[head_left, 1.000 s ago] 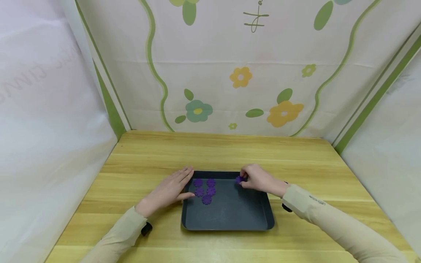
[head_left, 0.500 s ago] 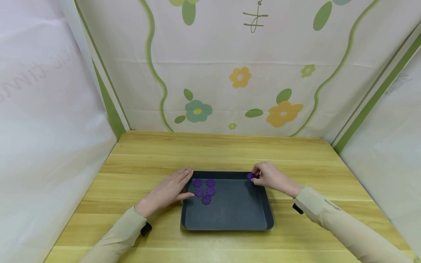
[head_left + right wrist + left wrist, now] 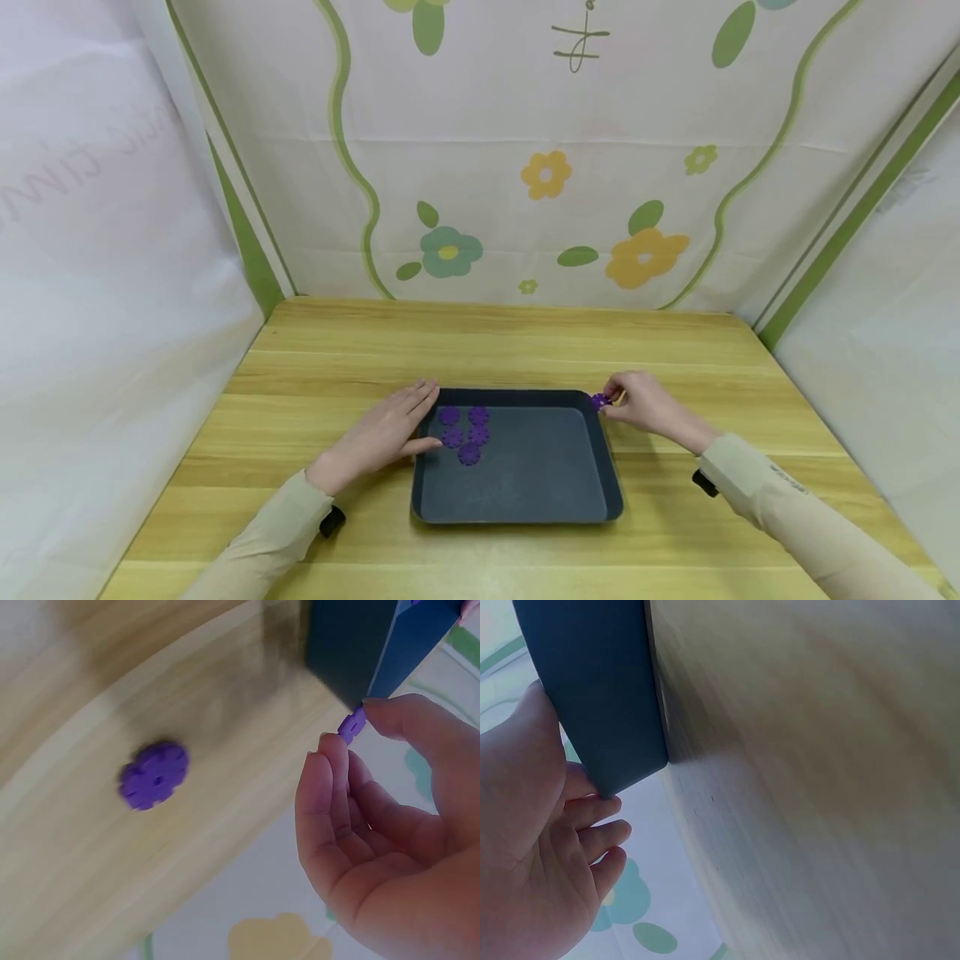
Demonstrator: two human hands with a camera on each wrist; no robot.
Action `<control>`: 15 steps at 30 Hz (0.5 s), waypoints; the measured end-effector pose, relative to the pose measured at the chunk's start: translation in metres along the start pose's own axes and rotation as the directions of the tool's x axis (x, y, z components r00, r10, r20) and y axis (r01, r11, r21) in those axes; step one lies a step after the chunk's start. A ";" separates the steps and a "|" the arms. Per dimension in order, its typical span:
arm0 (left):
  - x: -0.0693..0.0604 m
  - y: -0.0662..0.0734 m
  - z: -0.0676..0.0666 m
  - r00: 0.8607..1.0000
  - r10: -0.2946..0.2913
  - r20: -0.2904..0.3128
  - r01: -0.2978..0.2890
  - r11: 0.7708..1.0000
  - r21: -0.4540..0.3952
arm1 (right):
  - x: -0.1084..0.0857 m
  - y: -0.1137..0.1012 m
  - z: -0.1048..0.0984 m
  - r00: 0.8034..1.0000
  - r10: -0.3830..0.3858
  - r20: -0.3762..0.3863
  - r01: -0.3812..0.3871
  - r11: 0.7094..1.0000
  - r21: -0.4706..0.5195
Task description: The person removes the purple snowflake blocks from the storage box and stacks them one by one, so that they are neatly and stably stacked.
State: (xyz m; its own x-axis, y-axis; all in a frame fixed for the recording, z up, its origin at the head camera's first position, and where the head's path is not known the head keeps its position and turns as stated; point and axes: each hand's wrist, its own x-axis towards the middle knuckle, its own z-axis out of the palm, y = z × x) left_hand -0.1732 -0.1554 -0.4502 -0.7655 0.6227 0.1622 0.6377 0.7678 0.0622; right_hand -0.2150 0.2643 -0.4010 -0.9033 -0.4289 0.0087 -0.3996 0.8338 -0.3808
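Observation:
A dark grey baking tray [image 3: 517, 492] stands on the table. My left hand [image 3: 382, 433] rests on its left side, fingers straight at the far corner and thumb over the rim. In the left wrist view, the left hand [image 3: 540, 825] touches the tray's outer wall [image 3: 600, 690]. Several purple flower-shaped discs [image 3: 468, 454] lie in the tray's left part. My right hand [image 3: 652, 408] pinches another purple disc [image 3: 601, 402] between thumb and fingers at the far right corner. In the right wrist view, this disc [image 3: 352, 725] shows between the fingertips of the right hand [image 3: 382, 825].
One more purple disc [image 3: 155, 776] appears against the wooden table [image 3: 90, 847] in the right wrist view; in the head view I cannot make it out. White cloth walls [image 3: 480, 192] with printed flowers enclose the table at the back and both sides.
My right hand has moved right with the pinched disc, from inside the tray's far right part to its corner rim. The left hand and the discs in the tray have stayed put.

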 end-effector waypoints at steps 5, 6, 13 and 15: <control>0.000 -0.001 0.000 1.000 0.005 -0.009 -0.005 1.000 0.007 | -0.007 0.013 -0.002 0.999 0.052 -0.004 -0.052 0.999 0.016; 0.000 -0.001 0.000 1.000 0.006 -0.010 -0.006 1.000 0.009 | -0.009 0.016 -0.002 0.998 0.060 -0.006 -0.060 0.998 0.015; 0.001 0.000 0.000 1.000 0.009 -0.002 -0.009 1.000 0.011 | -0.021 0.033 -0.003 0.995 0.089 -0.036 -0.090 0.996 -0.026; 0.001 0.000 -0.001 1.000 0.008 0.003 -0.008 1.000 0.011 | -0.023 0.037 -0.003 0.995 0.094 -0.040 -0.095 0.995 -0.026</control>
State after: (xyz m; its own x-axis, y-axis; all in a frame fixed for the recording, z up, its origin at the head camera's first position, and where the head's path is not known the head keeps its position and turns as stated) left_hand -0.1738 -0.1546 -0.4492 -0.7607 0.6291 0.1600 0.6428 0.7644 0.0501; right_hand -0.2092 0.3060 -0.4121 -0.9422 -0.3348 0.0099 -0.3162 0.8795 -0.3556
